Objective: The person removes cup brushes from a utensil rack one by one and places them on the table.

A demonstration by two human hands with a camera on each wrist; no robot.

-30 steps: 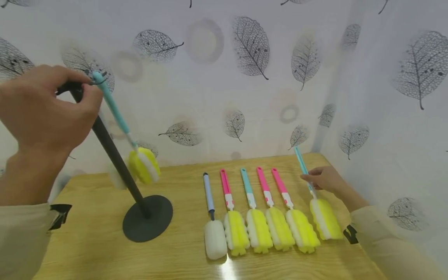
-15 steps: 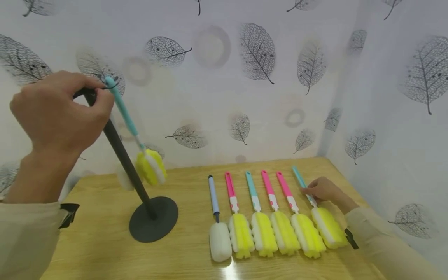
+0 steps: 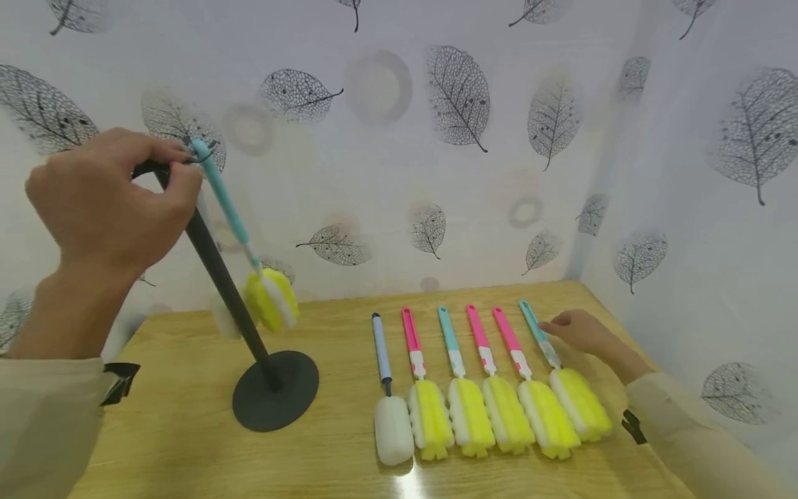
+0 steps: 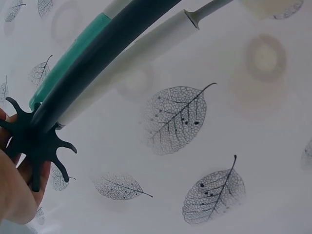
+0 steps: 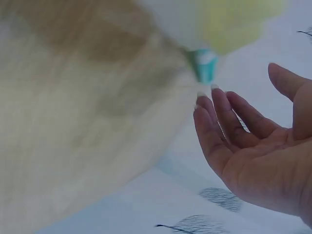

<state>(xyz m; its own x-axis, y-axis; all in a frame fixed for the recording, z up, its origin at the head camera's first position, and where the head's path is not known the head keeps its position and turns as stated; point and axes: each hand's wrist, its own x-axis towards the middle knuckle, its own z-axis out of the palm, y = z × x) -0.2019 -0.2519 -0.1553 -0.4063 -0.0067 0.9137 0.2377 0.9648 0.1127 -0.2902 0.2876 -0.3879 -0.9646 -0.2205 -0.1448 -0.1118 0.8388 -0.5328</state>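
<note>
My left hand (image 3: 115,201) grips the hooked top of a black stand (image 3: 221,270). A sponge bottle brush with a teal handle (image 3: 223,194) hangs there by a hook, its yellow-and-white head beside the pole. In the left wrist view the hooks (image 4: 36,141) spread out around the top, and a pale-handled brush (image 4: 122,68) hangs behind the pole. On the table at right, another teal-handled sponge brush (image 3: 570,388) lies at the end of a row. Close to its handle is my right hand (image 3: 582,333), fingers extended and holding nothing; the right wrist view shows its palm (image 5: 258,151).
Several more sponge brushes lie side by side left of that one: a white-headed brush (image 3: 394,430) with a pale blue handle, then yellow-and-white heads on pink or teal handles. The stand's round base (image 3: 276,391) is on the wooden table (image 3: 337,457). A leaf-print curtain (image 3: 374,173) hangs behind.
My right hand has laid the teal-handled brush down at the row's right end and let go of it. The left hand keeps its grip on the stand; the head view has shifted slightly.
</note>
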